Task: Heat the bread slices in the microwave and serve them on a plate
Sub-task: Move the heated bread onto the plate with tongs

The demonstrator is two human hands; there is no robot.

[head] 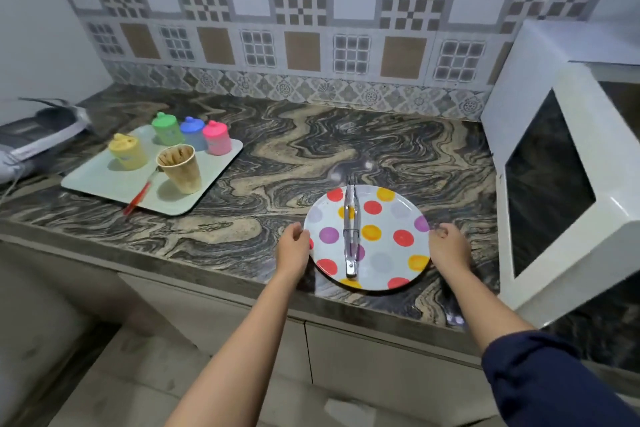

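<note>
From the head view, you've got both hands on the round white plate with red, yellow and purple dots (pixel 384 224). It sits flat on the dark marbled stone countertop (pixel 277 156), near the front edge. Your left hand (pixel 292 248) curls round the left rim and your right hand (pixel 448 246) curls round the right rim, each gripping it. That's a two-sided hold, and I'd say it's there to keep the plate level.

Level matters here, because a pair of slim metal tongs (pixel 350 232) lies loose down the middle of the plate, closed, tips pointing away from you. Tip the plate and they'd likely slide.

The white microwave (pixel 561 191) stands just to the right, its dark-windowed door shut, so the plate is parked handily beside it. The bread slices? None in sight, not on the plate or the counter; they may be behind that door, I can't tell.

The plate itself looks glossy, clean and bare apart from the tongs. Well off to the left, a pale rectangular tray (pixel 104 180) carries small coloured jars and a paper cup.
</note>
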